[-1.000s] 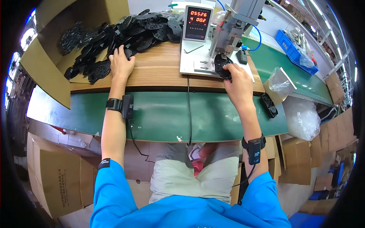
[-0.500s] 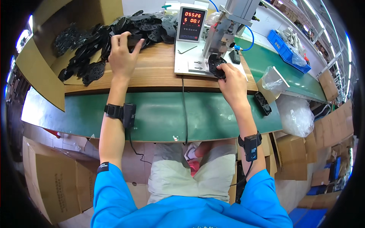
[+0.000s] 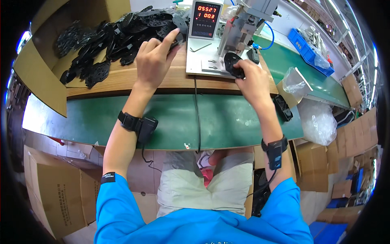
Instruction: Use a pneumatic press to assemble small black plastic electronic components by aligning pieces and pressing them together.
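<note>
My right hand (image 3: 254, 81) grips the near edge of a rounded black plastic part (image 3: 232, 64), tilted just below the head of a bench press (image 3: 239, 36). My left hand (image 3: 154, 63) is raised over the wooden board, left of the press. Between its thumb and stretched index finger shows a dark plastic piece (image 3: 178, 39), mostly hidden by the fingers. Behind that hand lies a heap of similar flat black plastic parts (image 3: 134, 30). On the press's white base plate (image 3: 195, 67) are a small metal fixture block (image 3: 212, 65) and a hex key (image 3: 200, 47).
A display box (image 3: 205, 20) with red digits stands beside the press. An open cardboard box (image 3: 40, 79) borders the heap at left. A black tray-like part (image 3: 283, 108) and plastic bags (image 3: 319, 122) are at right. A cable (image 3: 197, 118) crosses the green table (image 3: 170, 118). Farther right is a blue bin (image 3: 308, 53).
My left hand has moved right from the heap toward the display, its fingers closer together. My right hand has drawn the black part slightly out from under the press head. The display digits changed.
</note>
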### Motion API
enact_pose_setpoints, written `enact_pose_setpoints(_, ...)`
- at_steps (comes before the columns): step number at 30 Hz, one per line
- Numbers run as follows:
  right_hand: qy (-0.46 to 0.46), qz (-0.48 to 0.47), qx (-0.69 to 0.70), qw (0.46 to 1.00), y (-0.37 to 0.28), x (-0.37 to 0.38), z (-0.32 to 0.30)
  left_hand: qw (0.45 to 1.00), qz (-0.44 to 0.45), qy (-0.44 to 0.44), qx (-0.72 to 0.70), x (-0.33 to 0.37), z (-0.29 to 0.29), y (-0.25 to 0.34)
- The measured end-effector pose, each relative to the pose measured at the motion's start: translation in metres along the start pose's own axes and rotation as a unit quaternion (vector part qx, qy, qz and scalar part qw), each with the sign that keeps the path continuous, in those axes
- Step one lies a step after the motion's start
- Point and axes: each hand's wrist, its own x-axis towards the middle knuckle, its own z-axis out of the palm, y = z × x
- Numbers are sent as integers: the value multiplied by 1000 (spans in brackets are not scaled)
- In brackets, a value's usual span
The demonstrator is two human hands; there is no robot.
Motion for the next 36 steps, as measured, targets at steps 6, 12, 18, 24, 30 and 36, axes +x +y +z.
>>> enact_pose_setpoints(6,103,36,177,978,-18,-39,-38,976,139,-56,-160,-16,18,19)
enact_pose_setpoints(12,121,2,185,975,-38,-237,-69,955,215,-87,-187,-20,3,62)
enact_pose_setpoints(18,55,312,80,945,-34,-404,-69,956,210,-159,-126,-9,36,106)
enact_pose_setpoints(24,-8,470,-29,882,41,-538,-46,964,176,-150,-131,-10,76,122)
enact_pose_setpoints(30,-19,493,-63,868,98,-585,-32,960,121,-178,-180,-8,74,128)
enact_pose_setpoints(36,-15,496,-82,865,136,-591,-24,949,131,-202,-206,-2,71,127)
